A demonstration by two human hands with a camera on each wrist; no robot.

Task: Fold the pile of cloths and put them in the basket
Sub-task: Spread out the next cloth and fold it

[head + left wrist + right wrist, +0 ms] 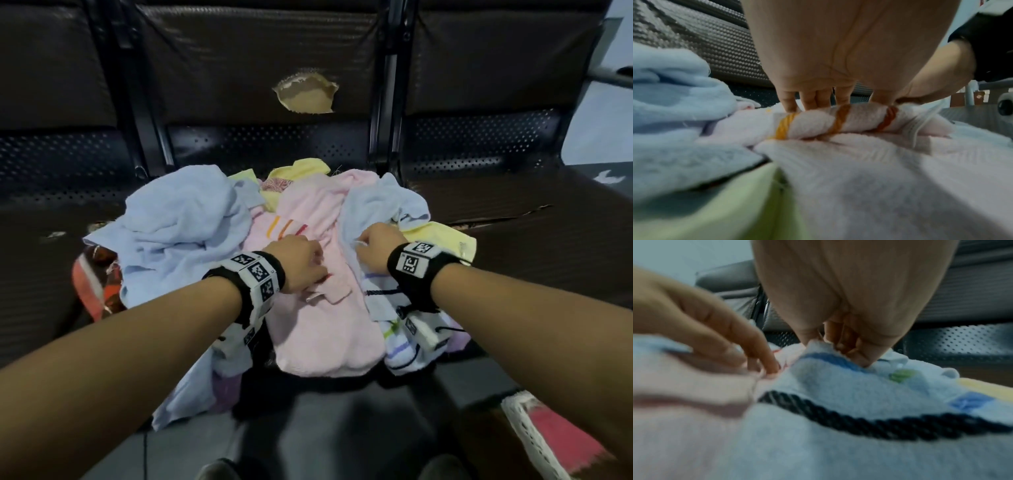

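Observation:
A heap of cloths lies on a dark bench seat (534,219). On top in the middle is a pink towel (325,318) with yellow, orange and red stripes. My left hand (308,265) grips a rolled fold of the pink towel (838,123); the left hand (838,105) has its fingers behind the fold and its thumb at the right. My right hand (363,245) is close beside it. The right hand (828,344) pinches the edge of a white cloth (838,386) with blue, green and dark stripes. A white-meshed basket (527,431) with a red inside shows at lower right.
A light blue towel (178,233) bulges at the left of the heap, with yellow cloths (442,236) behind and to the right. A red patterned cloth (96,284) sticks out at far left. The seat back (260,51) with a torn hole rises behind. Grey floor lies below.

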